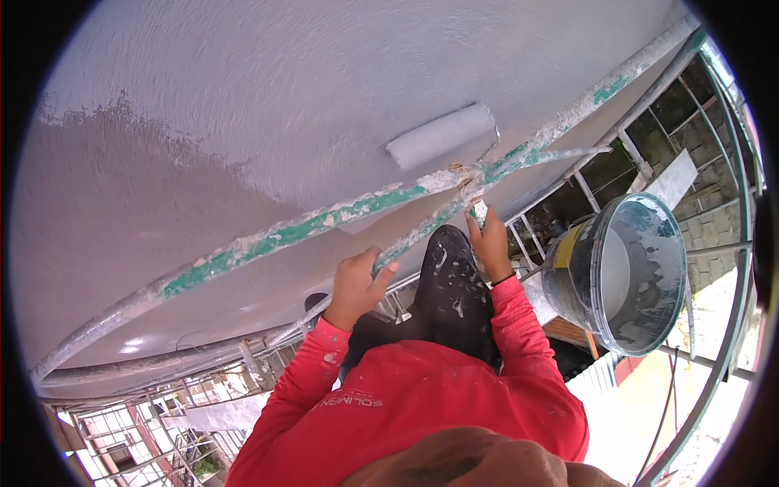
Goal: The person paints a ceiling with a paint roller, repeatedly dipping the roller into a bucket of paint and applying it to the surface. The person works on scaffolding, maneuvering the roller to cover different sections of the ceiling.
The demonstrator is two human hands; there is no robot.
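A paint roller (442,136) with a fluffy white sleeve rests against the wall (243,73). Its handle comes down behind the crossing scaffold tubes, and my right hand (491,246) is closed around the grip. My left hand (363,284) wraps round a paint-spattered diagonal scaffold brace (430,223), its thumb on the near side. Pale wet coating covers the upper wall, while a darker, browner patch (154,178) shows at the left. Over to my right stands a dark bucket (560,276) with pale paint inside and smears on its wall.
Green, paint-crusted scaffold tubes (292,227) cross between me and the wall. A curved green rail (734,316) runs along the right. Past the bucket, a plank (675,180) and open framework show paving far below. More scaffolding (154,430) drops away at the lower left.
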